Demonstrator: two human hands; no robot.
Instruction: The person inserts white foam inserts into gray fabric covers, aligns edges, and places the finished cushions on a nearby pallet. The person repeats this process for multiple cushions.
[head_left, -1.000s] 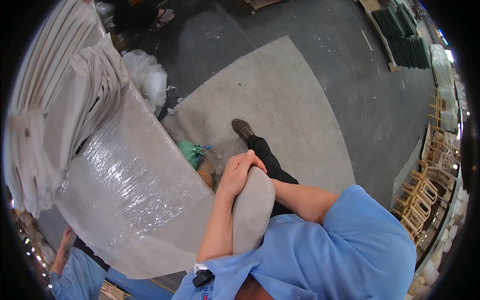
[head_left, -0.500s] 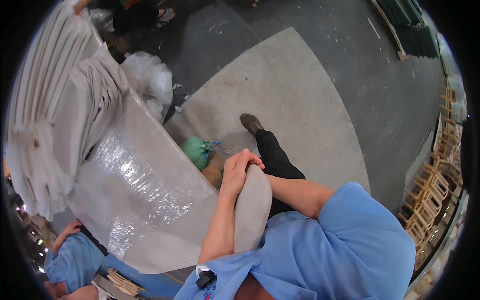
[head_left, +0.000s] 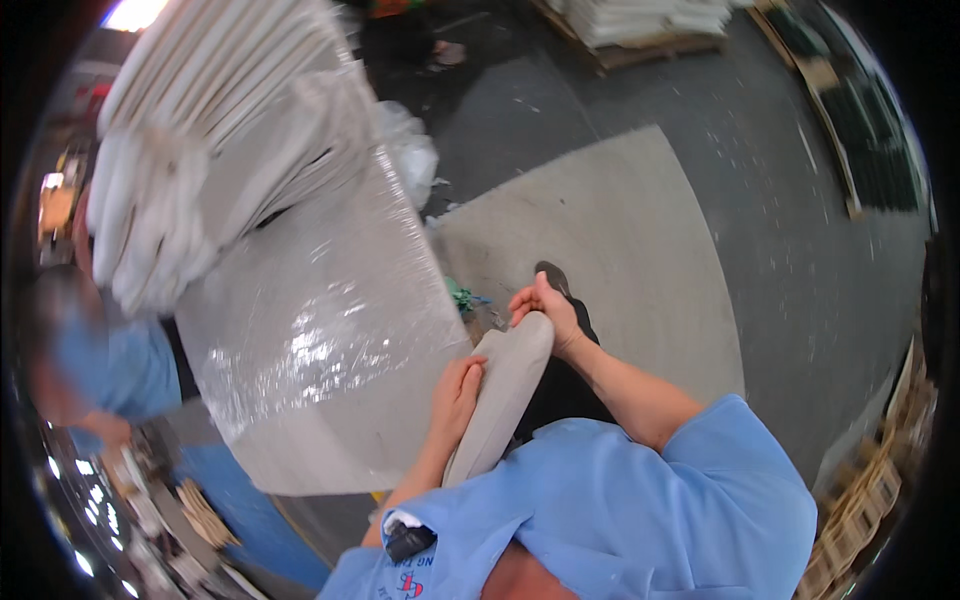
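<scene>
A grey fabric-covered cushion (head_left: 508, 385) with a rounded end leans against my front, tilted up and away from me. My left hand (head_left: 457, 398) grips its left side, fingers bent against the fabric. At the rounded tip, my right hand (head_left: 550, 310) has its thumb raised and its fingers loosely curled and apart. No object shows between those fingers, and the hand's lower edge is close to the cushion's tip. Left of the cushion is a table (head_left: 340, 430) with a pale top, partly covered by shiny clear plastic film (head_left: 330, 340).
Pale padded pieces (head_left: 250, 120) are stacked at the table's far end. A co-worker in a blue shirt (head_left: 130, 365) stands at the left. Clear plastic wrap (head_left: 408, 150) and a green bag (head_left: 460, 295) lie beyond the table edge. Wooden frames (head_left: 860, 510) line the right.
My hands have parted: the left slid down the cushion's side, the right rose to its tip. The view has shifted, and the co-worker appears higher at the left.
</scene>
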